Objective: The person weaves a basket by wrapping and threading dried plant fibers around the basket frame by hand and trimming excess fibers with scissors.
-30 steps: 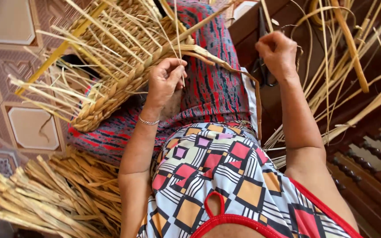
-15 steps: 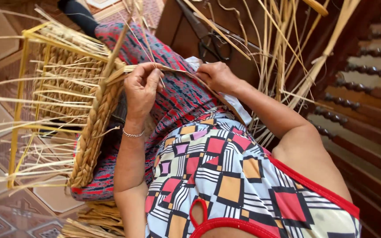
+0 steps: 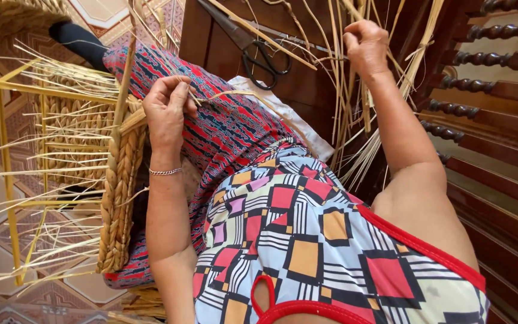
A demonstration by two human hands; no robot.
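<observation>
A half-woven straw basket [image 3: 118, 180] on a yellow frame [image 3: 4, 156] rests against my lap, with loose straw ends sticking out to the left. My left hand [image 3: 166, 108] pinches a thin straw strand [image 3: 235, 94] at the basket's braided rim. My right hand [image 3: 367, 45] is raised at the upper right, fingers closed on one strand among a bundle of long straw stalks [image 3: 346, 120]. My patterned dress covers my lap.
Black-handled scissors [image 3: 253, 51] lie on the dark wooden seat [image 3: 295, 84] ahead. Turned wooden spindles [image 3: 487, 72] run along the right. Patterned floor tiles [image 3: 61, 288] lie on the left, with another woven piece [image 3: 7, 15] at the top left.
My right hand has moved from beside the left hand up and right into the stalk bundle. The left hand stays at the basket rim. The view has shifted.
</observation>
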